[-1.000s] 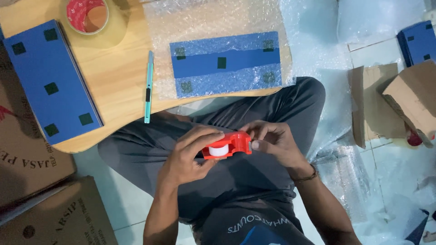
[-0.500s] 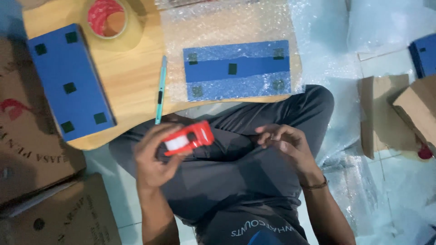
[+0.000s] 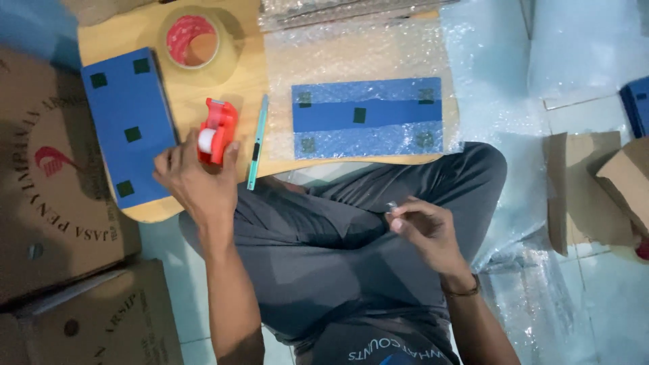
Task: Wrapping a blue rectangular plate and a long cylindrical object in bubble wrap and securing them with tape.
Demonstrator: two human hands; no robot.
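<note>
Red tape dispenser (image 3: pixel 216 130) stands on the wooden worktop (image 3: pixel 203 88), gripped by the left hand (image 3: pixel 193 181), whose fingers are closed around its near end. It is between the blue box (image 3: pixel 128 125) on the left and a thin teal cutter (image 3: pixel 257 142) just beside it on the right. Right hand (image 3: pixel 422 230) is over the lap, fingertips pinched on a small clear piece of tape (image 3: pixel 392 206). Farther right lies a bubble-wrapped blue box (image 3: pixel 368 118).

The tiny clear piece (image 3: pixel 392 205) pinched by the right hand's fingers (image 3: pixel 405 217) is too small to identify.
</note>
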